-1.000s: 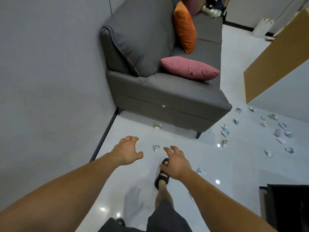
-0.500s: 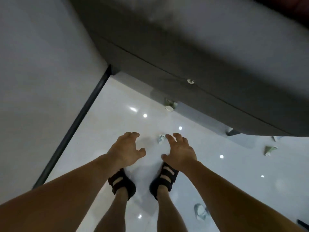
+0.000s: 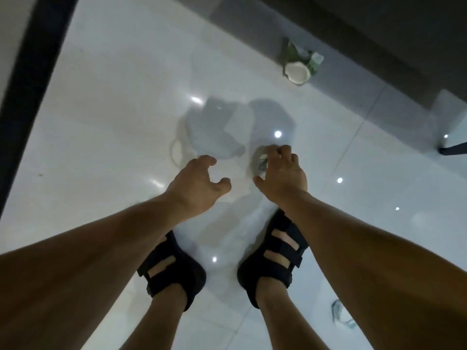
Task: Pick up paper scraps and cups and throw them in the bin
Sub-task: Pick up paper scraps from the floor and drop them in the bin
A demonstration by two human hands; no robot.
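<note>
Two hands reach down to a glossy white tiled floor (image 3: 113,122). The right hand (image 3: 281,173) curls its fingers and thumb round a crumpled paper scrap (image 3: 261,164) lying mid-floor, just ahead of the person's black sandals (image 3: 174,271). The left hand (image 3: 199,183) hovers beside it, fingers loosely bent, holding nothing. A tipped paper cup (image 3: 298,72) lies at the floor's far edge against the grey sofa (image 3: 379,26). A second scrap (image 3: 340,313) sits near the lower right edge. Dark skirting (image 3: 32,72) lines the left edge.
</note>
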